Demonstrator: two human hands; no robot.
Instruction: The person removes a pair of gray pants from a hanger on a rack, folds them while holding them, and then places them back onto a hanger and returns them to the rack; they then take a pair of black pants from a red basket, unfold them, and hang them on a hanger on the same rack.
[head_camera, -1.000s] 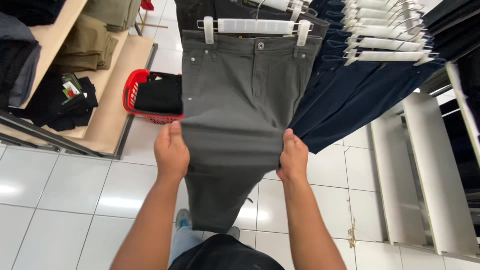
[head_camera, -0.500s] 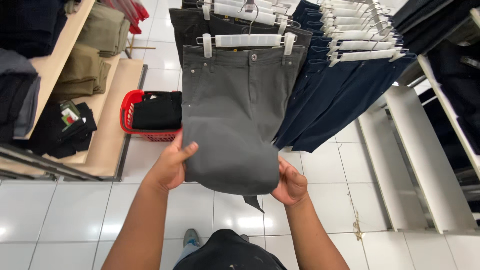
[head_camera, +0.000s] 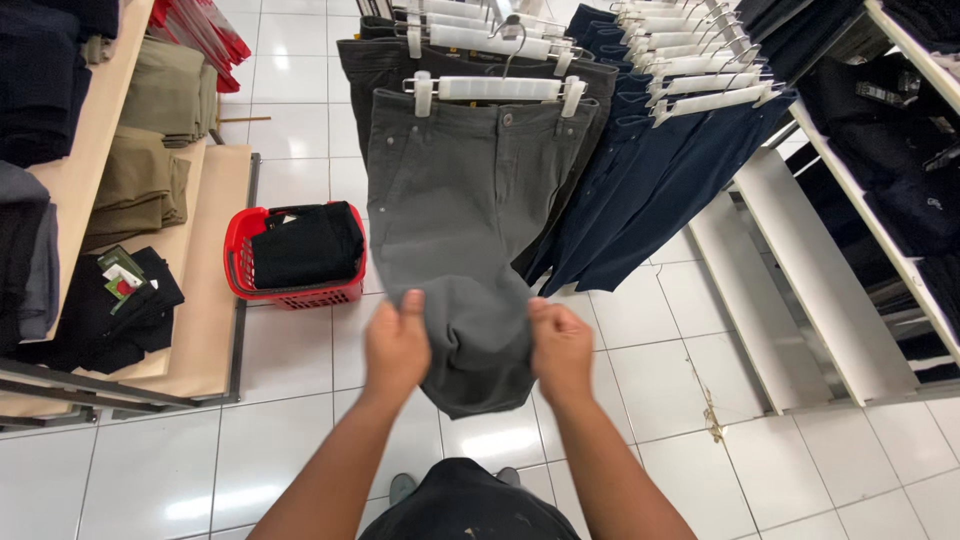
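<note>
Nearby, red basket (head_camera: 296, 255); each hand, left hand (head_camera: 396, 345), right hand (head_camera: 560, 345), grips grey trousers (head_camera: 465, 215).

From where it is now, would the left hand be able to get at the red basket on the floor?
Probably yes, once freed: the left hand grips the grey trousers, and the red basket sits just beyond on that side, with only bare floor tiles between them.

labels: small card tags (head_camera: 122, 275) on the black folded clothes, left shelf | shape: little rectangles | colours: green, white, a bit of red (too small to see more) | signs, screens: none
</note>
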